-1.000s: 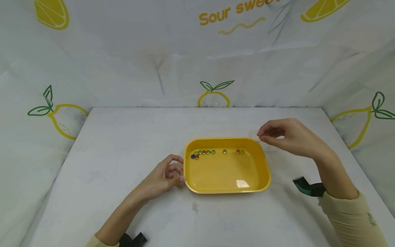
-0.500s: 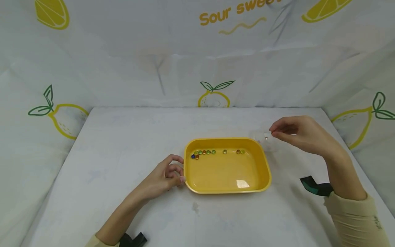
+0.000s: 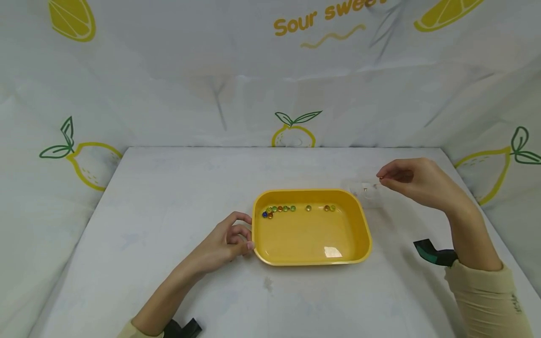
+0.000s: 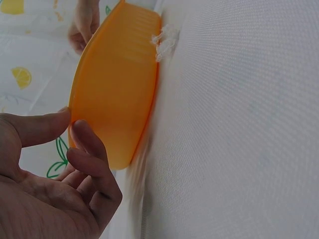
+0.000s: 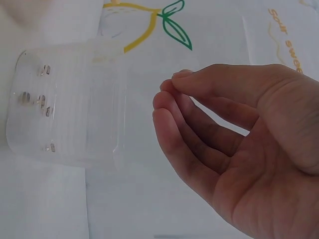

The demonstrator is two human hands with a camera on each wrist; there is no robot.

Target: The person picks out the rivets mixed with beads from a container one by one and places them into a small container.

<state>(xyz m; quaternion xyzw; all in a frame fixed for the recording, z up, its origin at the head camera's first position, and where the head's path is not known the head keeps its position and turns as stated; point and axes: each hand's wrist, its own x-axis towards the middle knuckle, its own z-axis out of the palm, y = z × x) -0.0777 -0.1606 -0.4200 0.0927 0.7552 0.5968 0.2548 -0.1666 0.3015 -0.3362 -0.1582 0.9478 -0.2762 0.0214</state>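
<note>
A yellow plastic tray (image 3: 312,239) sits mid-table, holding several small glass marbles (image 3: 280,208) along its far side. My left hand (image 3: 226,244) grips the tray's left end, thumb at the rim (image 4: 75,92) and fingers bent against the outer wall. Off the tray's far right corner stands a clear plastic box (image 5: 99,114) with several small glinting pieces (image 5: 42,101) low inside. Beside and above it is my right hand (image 3: 416,180). Between thumb and index tip it pinches a tiny reddish marble (image 3: 381,178), which the fingers hide in the right wrist view.
A white cloth covers the table (image 3: 203,183). Behind it rises a white backdrop (image 3: 169,103) printed with lemons. Dark wrist mounts (image 3: 435,253) stick out from both forearms. A frayed white tuft (image 4: 164,42) lies by the tray in the left wrist view.
My right hand has moved right, from beside the tray's corner to past the clear box, uncovering the box. The left hand keeps its hold on the tray.
</note>
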